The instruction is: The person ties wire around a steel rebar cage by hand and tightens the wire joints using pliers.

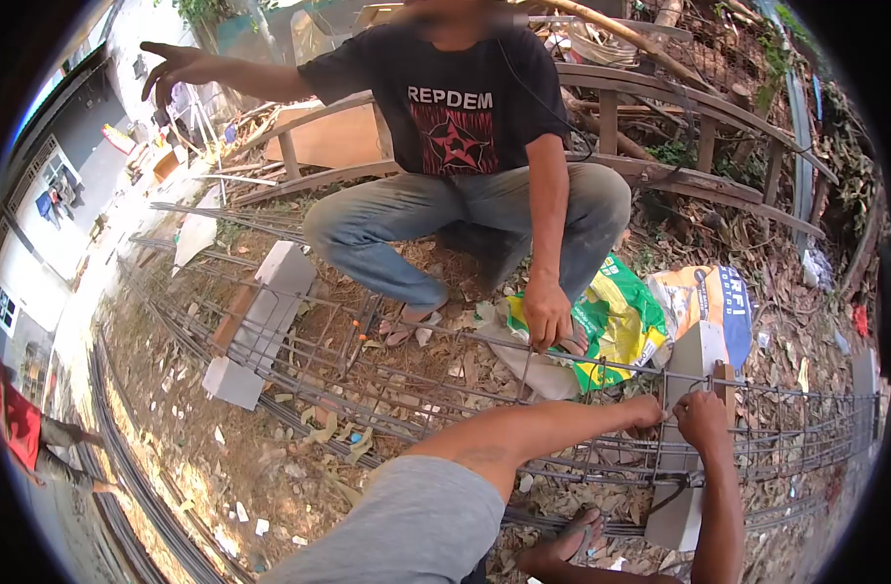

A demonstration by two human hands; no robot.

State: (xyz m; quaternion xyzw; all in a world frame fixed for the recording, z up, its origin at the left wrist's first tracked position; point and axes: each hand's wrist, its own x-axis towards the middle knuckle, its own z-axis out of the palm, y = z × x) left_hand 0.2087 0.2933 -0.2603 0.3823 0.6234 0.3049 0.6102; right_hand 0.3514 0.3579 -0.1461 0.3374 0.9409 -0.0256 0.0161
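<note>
Steel cage point(525, 378): long rods and cross-hoops, passing across two grey blocks; both hands at its stretch by the right-hand block point(696, 352)
Left hand point(646, 413): at the rods, just beside the right; fingers curled inward, whether clamped on anything cannot be told
Right hand point(698, 419): over the block; fingers curled, any wire or rod between them too small to tell
Co-worker's hand point(547, 311): lowered at the cage's far rod
Step in hand: judged close fingerwork at a rod crossing
Next move: seems to call for one hand steadying, the other working finely
</note>
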